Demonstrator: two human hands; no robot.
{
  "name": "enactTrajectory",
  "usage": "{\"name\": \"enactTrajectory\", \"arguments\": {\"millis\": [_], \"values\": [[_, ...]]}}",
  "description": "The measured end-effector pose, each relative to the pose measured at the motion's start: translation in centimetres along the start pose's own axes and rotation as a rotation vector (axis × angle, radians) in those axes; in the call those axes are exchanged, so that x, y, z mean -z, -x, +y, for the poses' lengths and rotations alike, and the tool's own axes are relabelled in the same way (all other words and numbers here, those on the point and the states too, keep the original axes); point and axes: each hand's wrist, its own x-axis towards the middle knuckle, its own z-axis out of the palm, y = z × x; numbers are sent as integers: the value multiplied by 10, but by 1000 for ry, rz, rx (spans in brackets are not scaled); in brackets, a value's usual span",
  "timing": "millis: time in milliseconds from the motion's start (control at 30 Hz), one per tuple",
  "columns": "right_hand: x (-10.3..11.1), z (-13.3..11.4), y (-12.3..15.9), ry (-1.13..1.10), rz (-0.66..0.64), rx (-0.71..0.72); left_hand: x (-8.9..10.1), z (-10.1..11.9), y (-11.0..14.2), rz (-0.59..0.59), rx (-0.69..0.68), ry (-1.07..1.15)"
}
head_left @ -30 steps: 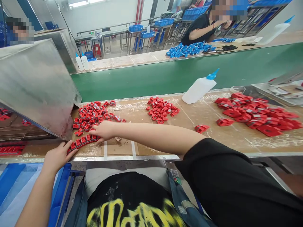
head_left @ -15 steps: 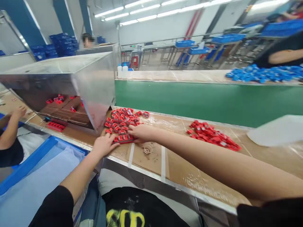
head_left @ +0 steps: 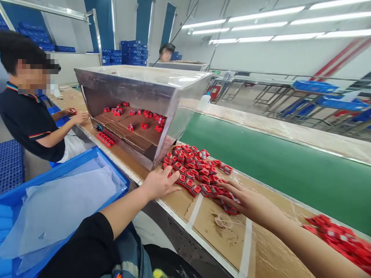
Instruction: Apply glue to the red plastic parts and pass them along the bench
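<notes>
Small red-and-grey plastic pieces (head_left: 189, 164) lie in a loose heap on the cardboard-covered desk (head_left: 275, 251), right beside the near corner of a sheet-metal hood (head_left: 145, 83). Along the heap's near edge, several of them sit side by side in a rough line. The left hand (head_left: 160, 183) is at the hood end of this line, its fingers spread apart and the tips at the pieces. The right hand (head_left: 246, 199) reaches over the other end, fingers stretched out across the pieces; whether it grips any of them I cannot tell (the fingers cover those beneath).

Nearer the desk's front edge, two pale tape strips (head_left: 245, 247) run over the cardboard. More red pieces are scattered inside the hood, and a short red row (head_left: 106, 139) lies before its opening. Another red pile (head_left: 339, 235), blurred, is at the far right. A green conveyor belt (head_left: 275, 154) runs behind the desk, with a white bottle (head_left: 205, 100) beyond it.

Below the left arm is a blue crate (head_left: 126, 185) with translucent sheets (head_left: 72, 208) in it. Farther left, a co-worker (head_left: 31, 119) in a dark shirt holds a red piece.
</notes>
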Motion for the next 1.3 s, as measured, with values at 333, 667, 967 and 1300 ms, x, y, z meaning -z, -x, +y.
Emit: {"name": "enactTrajectory", "arguments": {"millis": [333, 667, 967, 1300], "values": [[39, -75, 13, -161, 2, 109, 42, -286, 60, 392, 769, 6], [27, -169, 8, -289, -110, 214, 36, -363, 88, 147, 433, -108], [-9, -205, 5, -383, -2, 203, 16, -200, 59, 257, 262, -250], [31, -117, 82, -136, 296, -47, 7, 57, 19, 181, 343, -169]]}}
